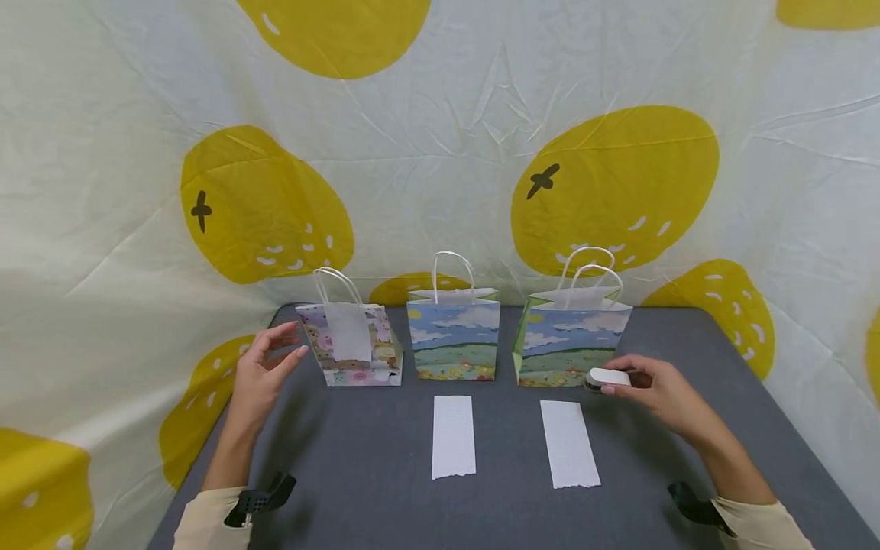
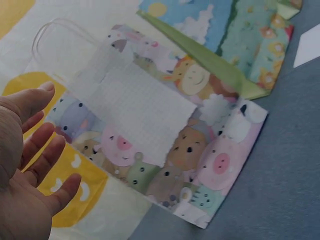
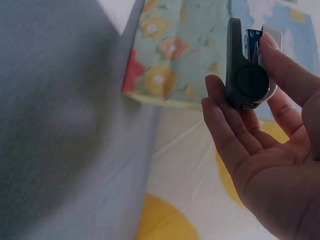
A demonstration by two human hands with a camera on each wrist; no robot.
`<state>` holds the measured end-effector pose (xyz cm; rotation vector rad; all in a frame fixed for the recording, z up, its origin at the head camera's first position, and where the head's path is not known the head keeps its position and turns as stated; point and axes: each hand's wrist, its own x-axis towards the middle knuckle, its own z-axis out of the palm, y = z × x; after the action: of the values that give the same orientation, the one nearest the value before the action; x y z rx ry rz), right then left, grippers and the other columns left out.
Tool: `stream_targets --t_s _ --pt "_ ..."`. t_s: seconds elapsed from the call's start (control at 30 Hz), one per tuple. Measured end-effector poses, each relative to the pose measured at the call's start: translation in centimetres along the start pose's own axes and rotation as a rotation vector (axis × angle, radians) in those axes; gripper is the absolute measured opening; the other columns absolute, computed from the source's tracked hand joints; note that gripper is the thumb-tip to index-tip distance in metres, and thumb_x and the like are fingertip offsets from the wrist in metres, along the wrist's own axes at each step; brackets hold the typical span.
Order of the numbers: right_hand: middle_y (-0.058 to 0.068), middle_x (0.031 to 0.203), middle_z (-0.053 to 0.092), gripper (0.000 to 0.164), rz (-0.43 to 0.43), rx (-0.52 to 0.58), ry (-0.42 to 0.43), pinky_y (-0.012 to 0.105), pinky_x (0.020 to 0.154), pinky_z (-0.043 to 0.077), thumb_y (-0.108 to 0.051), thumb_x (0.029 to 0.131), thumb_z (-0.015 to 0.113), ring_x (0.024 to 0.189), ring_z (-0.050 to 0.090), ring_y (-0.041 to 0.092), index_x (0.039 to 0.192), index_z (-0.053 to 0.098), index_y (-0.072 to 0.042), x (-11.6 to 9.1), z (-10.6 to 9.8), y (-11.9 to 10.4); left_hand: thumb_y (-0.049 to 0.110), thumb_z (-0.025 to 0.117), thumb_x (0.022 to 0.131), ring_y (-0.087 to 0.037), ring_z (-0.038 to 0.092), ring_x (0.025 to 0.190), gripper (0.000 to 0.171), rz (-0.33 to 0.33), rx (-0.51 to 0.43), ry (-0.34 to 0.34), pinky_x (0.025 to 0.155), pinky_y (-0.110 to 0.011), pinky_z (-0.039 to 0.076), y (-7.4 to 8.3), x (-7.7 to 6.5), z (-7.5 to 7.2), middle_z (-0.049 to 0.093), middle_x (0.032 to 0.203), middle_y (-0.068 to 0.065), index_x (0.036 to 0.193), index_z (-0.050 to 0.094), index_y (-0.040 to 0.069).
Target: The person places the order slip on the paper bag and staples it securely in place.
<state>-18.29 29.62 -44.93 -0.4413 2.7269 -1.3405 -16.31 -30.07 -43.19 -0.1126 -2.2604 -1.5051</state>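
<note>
One middle bag stands between two others: to its left, the animal-print bag bears a white strip on its front, and the left hand hovers just beside that bag, fingers loosely spread. Right of the middle bag, the right hand pinches a small stapler near the lower corner of the right-hand bag. Before the middle bag, a second strip lies on the table, a third strip to its front right.
</note>
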Motion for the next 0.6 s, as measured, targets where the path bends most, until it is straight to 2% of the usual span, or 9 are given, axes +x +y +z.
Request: stream_targets --t_s 0.33,0.47,0.6 --pt "0.017 0.117 0.065 0.038 0.088 -0.052 -0.05 0.027 0.071 0.054 -0.024 0.09 0.079 0.094 0.065 0.025 0.119 0.068 -0.002 -0.6 -0.5 2.4 0.01 0.07 0.096 -0.02 0.058 0.114 0.045 -0.006 -0.038 -0.077 0.091 -0.016 0.05 -0.6 -1.9 1.9 0.056 0.134 -0.015 0.14 0.058 0.005" --pt "0.012 0.114 0.068 0.036 0.07 -0.121 -0.037 0.026 0.076 0.054 -0.026 0.089 0.08 0.096 0.063 0.019 0.116 0.07 -0.006 -0.9 -0.7 3.3 0.011 0.07 0.097 -0.022 0.058 0.114 0.046 -0.014 -0.056 -0.117 0.089 -0.018 0.051 -0.8 -2.5 2.8 0.056 0.135 -0.02 0.14 0.057 0.002" --pt "0.006 0.111 0.069 0.033 0.035 -0.169 -0.028 0.033 0.084 0.056 -0.027 0.088 0.08 0.095 0.06 0.008 0.114 0.072 -0.009 -1.1 -0.9 4.4 0.011 0.071 0.096 -0.021 0.06 0.11 0.044 -0.023 -0.066 -0.161 0.088 -0.02 0.053 -1.1 -3.0 3.5 0.06 0.13 -0.021 0.137 0.058 0.0"
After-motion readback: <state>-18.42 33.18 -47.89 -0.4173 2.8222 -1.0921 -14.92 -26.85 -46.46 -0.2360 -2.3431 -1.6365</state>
